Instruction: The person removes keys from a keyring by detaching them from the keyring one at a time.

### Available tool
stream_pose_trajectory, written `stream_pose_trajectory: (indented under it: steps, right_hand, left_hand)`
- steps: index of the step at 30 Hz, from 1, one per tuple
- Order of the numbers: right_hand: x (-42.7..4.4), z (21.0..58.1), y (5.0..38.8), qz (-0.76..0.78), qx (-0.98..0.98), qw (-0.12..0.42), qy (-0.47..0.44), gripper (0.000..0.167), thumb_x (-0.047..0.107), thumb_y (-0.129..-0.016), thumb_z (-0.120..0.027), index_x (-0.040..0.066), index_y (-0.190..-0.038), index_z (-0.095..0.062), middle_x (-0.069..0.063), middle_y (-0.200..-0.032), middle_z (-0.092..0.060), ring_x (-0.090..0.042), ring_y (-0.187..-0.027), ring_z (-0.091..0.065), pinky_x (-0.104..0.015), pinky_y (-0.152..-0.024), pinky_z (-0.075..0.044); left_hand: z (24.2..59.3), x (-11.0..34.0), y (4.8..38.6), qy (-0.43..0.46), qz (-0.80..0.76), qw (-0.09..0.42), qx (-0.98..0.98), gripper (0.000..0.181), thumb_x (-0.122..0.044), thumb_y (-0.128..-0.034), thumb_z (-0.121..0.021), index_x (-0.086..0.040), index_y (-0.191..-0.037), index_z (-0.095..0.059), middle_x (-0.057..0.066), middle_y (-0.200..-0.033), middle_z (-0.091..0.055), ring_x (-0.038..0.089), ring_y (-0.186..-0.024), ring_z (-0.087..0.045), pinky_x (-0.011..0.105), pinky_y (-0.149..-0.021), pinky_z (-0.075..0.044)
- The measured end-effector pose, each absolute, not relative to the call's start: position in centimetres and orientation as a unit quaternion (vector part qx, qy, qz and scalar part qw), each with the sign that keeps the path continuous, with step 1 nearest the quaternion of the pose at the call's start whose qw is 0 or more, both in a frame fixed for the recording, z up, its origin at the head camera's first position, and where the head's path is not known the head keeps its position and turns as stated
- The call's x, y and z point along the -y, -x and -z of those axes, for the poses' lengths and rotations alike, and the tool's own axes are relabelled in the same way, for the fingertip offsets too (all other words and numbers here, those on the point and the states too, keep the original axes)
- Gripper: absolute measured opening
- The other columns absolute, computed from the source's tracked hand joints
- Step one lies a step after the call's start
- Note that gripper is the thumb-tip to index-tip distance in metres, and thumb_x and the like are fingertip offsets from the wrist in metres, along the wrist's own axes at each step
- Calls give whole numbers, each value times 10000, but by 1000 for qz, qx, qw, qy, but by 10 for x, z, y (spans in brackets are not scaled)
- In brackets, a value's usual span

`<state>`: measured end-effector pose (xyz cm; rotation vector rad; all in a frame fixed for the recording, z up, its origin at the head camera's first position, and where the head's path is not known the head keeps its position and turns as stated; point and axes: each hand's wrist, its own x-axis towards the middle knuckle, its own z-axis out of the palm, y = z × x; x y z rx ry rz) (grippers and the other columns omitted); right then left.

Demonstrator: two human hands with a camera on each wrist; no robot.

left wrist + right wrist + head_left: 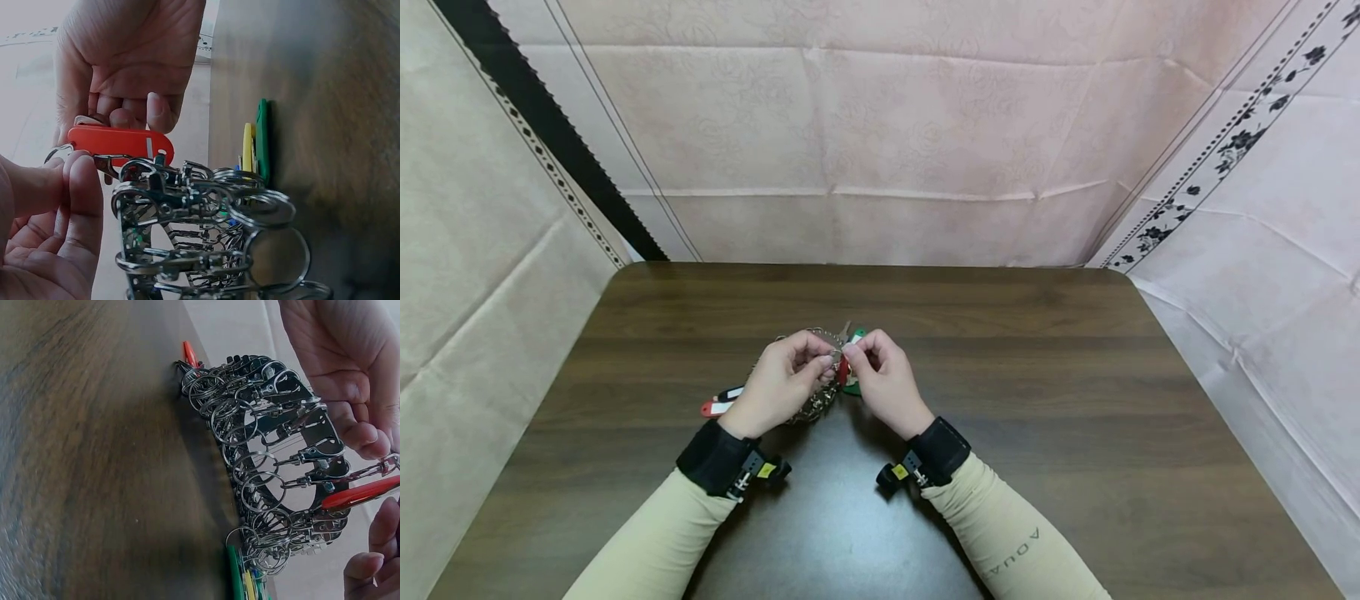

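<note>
My left hand (782, 379) pinches a small metal snap hook (106, 164) between thumb and forefinger. Facing it, my right hand (887, 379) pinches the ring end of a red key tag (119, 141); the fingertips partly hide that grip. A thin metal ring (57, 150) shows between the two hands. Below and beside them stands a looped chain of snap hooks and split rings (278, 440) on the table. Green (263, 140) and yellow (247, 150) key tags hang at its right side.
Left of the chain, another red key tag (709, 409) and a black one (730, 393) lie by my left wrist. The brown wooden table (1037, 417) runs back to a pale patterned cloth (880, 125). Both wrists wear black straps with cameras.
</note>
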<state>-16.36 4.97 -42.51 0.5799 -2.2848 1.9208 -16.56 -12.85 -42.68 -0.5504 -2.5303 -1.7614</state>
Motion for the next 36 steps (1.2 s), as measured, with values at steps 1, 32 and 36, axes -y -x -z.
stream_pose_trajectory:
  steps: [1,32,36]
  right_hand:
    - [-49,425,164,-631,750,49,-191,140,63,-987,-540,-46,-900,-529,-198,-775,-536,-192,-668,-502,-240,-584,-398]
    - [-48,457,179,-645,737,65,-192,173,206,-992,-565,61,-897,-550,-26,-765,-520,-152,-653,-490,-253,-562,-394]
    - [-47,444,171,-639,740,73,-199,131,113,-990,-553,16,-902,-541,-45,-804,-527,-141,-690,-497,-252,-593,-406]
  left_hand:
    - [426,129,165,176,562,6,808,68,-28,-958,-580,-52,-999,-629,78,-883,-635,225,-756,-645,305,-653,-534]
    - [428,127,164,185,545,58,816,81,-76,-966,-584,-66,-1017,-646,42,-845,-625,176,-750,-617,282,-666,-517]
    - [429,128,165,180,527,49,829,86,-80,-968,-582,-71,-1032,-639,41,-839,-621,165,-739,-608,286,-654,-512]
